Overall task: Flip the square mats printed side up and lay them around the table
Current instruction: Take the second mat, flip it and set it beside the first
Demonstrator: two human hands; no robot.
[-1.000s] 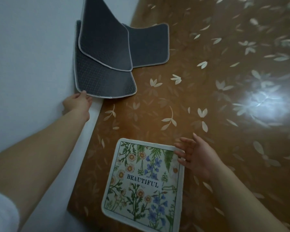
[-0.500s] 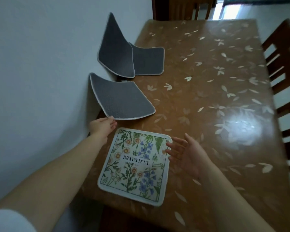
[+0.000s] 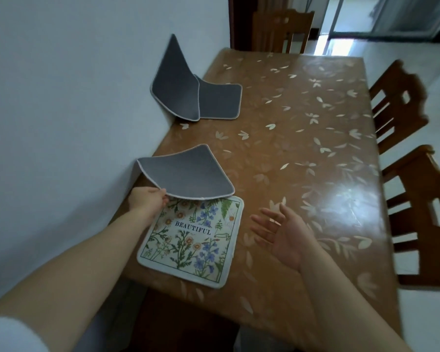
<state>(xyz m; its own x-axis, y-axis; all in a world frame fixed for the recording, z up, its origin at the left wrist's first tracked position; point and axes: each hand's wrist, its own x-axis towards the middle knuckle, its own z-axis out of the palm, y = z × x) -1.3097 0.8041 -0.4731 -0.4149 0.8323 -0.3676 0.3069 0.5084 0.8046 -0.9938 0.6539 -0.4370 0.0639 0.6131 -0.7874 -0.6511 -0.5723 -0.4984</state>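
Note:
A floral mat printed "BEAUTIFUL" (image 3: 188, 241) lies printed side up near the table's front left corner. My left hand (image 3: 148, 200) pinches the near edge of a grey-backed mat (image 3: 186, 174), which curls up above the floral mat's far edge, grey side showing. My right hand (image 3: 280, 236) hovers open, palm up, just right of the floral mat and holds nothing. Two more grey-side mats sit farther back by the wall: one leaning mat (image 3: 175, 82) stands against the wall, and a flat mat (image 3: 220, 100) lies beside it.
The brown table (image 3: 302, 153) with a pale leaf pattern stands against a white wall (image 3: 61, 97) on its left. Wooden chairs (image 3: 417, 199) line the right side, and another chair (image 3: 282, 29) stands at the far end.
My left hand has pulled the grey mat toward me, away from the other two, until its near edge overlaps the floral mat. The camera has drawn back; my right hand stays open.

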